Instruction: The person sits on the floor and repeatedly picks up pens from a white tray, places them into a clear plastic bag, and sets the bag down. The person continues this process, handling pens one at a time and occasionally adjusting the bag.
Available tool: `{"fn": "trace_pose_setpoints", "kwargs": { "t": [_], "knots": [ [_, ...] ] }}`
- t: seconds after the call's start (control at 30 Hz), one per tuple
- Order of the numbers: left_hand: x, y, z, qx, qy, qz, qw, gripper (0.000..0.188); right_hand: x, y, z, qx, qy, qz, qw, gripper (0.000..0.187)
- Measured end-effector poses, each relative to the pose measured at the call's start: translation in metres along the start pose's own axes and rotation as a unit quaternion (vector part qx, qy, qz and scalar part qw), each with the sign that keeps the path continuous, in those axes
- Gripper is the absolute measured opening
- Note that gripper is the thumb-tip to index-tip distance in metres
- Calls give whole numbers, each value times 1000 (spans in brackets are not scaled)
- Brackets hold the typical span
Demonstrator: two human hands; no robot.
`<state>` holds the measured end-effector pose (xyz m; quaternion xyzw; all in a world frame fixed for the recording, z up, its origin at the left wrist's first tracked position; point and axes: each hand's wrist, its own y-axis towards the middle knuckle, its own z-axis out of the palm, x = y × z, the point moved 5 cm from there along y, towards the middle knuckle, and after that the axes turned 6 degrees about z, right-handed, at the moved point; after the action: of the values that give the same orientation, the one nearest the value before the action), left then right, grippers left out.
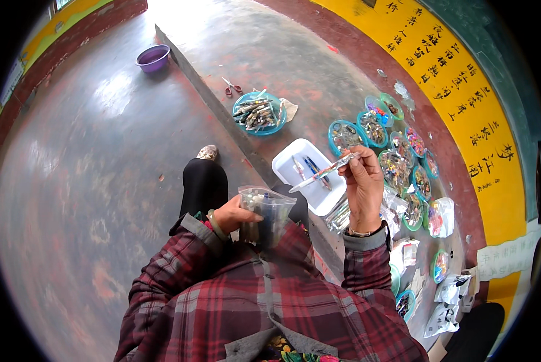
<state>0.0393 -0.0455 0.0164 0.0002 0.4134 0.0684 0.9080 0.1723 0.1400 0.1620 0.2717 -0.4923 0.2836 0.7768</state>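
Observation:
My left hand (234, 215) is closed on the side of a clear zip bag (269, 211), which stands upright in front of my chest. Long, slim things show through its plastic, but I cannot make out their kind. Raised on the right, my right hand (365, 184) pinches a pen (321, 175) with a clear barrel and coloured markings, its far end pointing left toward the bag. Below that pen lies a white tray (293, 151) with several pens (317, 171) in it. More pens (339, 218) are heaped beside the tray, near my right wrist.
A blue basin (264, 131) full of pens sits ahead, with red-handled scissors (232, 89) beside it. Several baskets of small parts (396, 169) crowd the floor at right. A raised floor edge (222, 108) runs diagonally. A purple basin (153, 57) stands far left.

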Motion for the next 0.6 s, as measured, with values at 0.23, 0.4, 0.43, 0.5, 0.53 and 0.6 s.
{"fn": "trace_pose_setpoints", "kwargs": {
  "t": [0.23, 0.4, 0.43, 0.5, 0.53, 0.6],
  "knots": [
    [-5, 0, 5, 9, 15, 7, 1000, 57, -2, 19, 41, 129, -149, 34, 980, 19],
    [-4, 0, 2, 8, 5, -4, 1000, 58, -16, 26, 53, 195, -196, 117, 954, 19],
    [-3, 0, 2, 8, 2, -7, 1000, 58, -19, 26, 55, 202, -206, 133, 948, 19],
    [-2, 1, 2, 6, -4, -14, 1000, 58, -25, 23, 59, 215, -225, 148, 939, 20],
    [-4, 1, 4, 6, -6, -12, 1000, 58, -29, 22, 60, 221, -234, 154, 934, 20],
    [-8, 1, 8, 7, -10, -7, 1000, 58, -41, 19, 58, 233, -211, 178, 933, 21]
  ]
}}
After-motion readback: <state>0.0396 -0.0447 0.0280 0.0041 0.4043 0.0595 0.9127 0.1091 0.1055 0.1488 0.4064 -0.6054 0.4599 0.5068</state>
